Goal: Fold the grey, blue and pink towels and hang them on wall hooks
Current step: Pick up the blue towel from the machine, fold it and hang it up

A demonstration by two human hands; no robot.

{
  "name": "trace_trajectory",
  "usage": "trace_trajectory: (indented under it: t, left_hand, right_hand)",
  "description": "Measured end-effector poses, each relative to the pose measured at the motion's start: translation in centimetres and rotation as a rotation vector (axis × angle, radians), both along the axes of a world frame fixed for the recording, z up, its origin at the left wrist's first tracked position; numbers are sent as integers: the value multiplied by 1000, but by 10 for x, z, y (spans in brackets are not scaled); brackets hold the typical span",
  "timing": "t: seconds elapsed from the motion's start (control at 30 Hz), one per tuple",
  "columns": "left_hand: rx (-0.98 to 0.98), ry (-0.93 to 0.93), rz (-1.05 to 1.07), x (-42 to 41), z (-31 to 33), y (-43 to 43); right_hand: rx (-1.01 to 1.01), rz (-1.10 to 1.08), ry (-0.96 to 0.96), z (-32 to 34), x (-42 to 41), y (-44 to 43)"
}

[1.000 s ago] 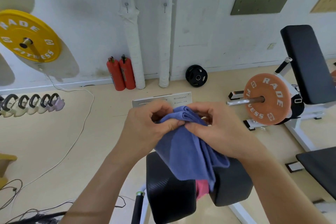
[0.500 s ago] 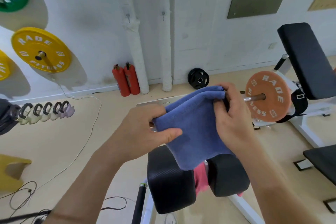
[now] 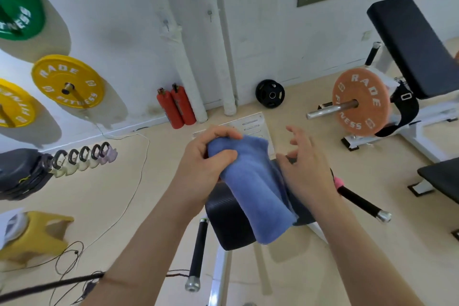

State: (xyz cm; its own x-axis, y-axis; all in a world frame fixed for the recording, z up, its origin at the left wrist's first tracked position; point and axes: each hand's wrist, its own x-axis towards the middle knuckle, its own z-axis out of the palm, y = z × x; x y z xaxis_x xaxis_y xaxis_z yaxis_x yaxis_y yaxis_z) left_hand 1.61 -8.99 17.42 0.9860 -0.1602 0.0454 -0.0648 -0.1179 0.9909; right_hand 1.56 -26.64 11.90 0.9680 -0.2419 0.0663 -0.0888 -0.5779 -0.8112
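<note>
A folded blue towel (image 3: 253, 186) hangs down from my left hand (image 3: 206, 159), which grips its upper left corner above the black padded rollers (image 3: 228, 221) of a gym machine. My right hand (image 3: 305, 164) hovers just right of the towel with its fingers spread, holding nothing. A small bit of the pink towel (image 3: 338, 182) shows behind my right wrist. Two small metal hooks (image 3: 166, 24) (image 3: 210, 14) are fixed to the white wall above. No grey towel is in view.
Two red fire extinguishers (image 3: 176, 107) and white pipes (image 3: 188, 62) stand at the wall. An orange weight plate (image 3: 360, 102) on a bar and a black bench (image 3: 412, 47) are on the right. Yellow (image 3: 67, 82) and green (image 3: 17, 5) plates hang left. Cables (image 3: 124, 181) trail over the floor.
My right hand has let go of the blue towel and opened beside it. The left hand alone holds the towel, which now hangs lower. The view has tilted up toward the wall.
</note>
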Motion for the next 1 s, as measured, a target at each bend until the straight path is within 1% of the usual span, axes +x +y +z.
trace_trajectory:
  t: [0.03,0.07,0.1,0.13,0.17,0.2,0.23,0.27,0.3,0.37,0.4,0.47,0.53,0.6,0.67,0.77,0.83,0.93,1.0]
  left_hand:
    - [-4,-8,37,-2,2,1]
    - [-5,-8,81,-2,3,3]
    - [-4,-5,131,0,4,7]
    - [-10,7,179,1,4,11]
    - [-36,29,223,3,4,16]
    - [-87,65,261,5,5,22]
    - [-160,110,285,6,5,28]
    - [-231,151,293,7,7,37]
    - [-283,176,274,7,7,48]
    - [-328,195,161,7,6,79]
    - [-316,185,99,7,4,99]
    - [-163,105,23,7,2,143]
    - [1,4,54,8,3,186]
    - [86,-81,118,12,2,224]
    - [150,-145,161,21,0,268]
    - [121,-121,173,35,-3,332]
    - [89,-103,187,42,-2,369]
    - [95,-184,210,54,6,413]
    - [152,-267,216,62,16,436]
  right_hand:
    - [-17,25,-55,9,-8,3]
    - [32,88,-95,20,-17,7]
    - [125,186,-101,30,-26,13]
    - [191,291,-56,39,-36,23]
    - [146,375,-6,45,-45,37]
    - [10,407,-10,44,-53,51]
    - [-130,386,-83,39,-56,65]
    - [-204,335,-176,33,-56,77]
    - [-191,280,-218,31,-54,87]
    - [-85,218,-194,33,-45,101]
    - [-29,217,-153,34,-39,108]
    - [94,250,-83,37,-28,123]
    - [234,316,-29,46,-21,147]
    - [336,389,-2,49,-16,177]
    - [387,439,12,51,-13,217]
    - [432,547,93,54,-7,285]
    - [515,595,171,61,-2,325]
    - [622,645,248,72,6,370]
    - [617,687,260,75,12,390]
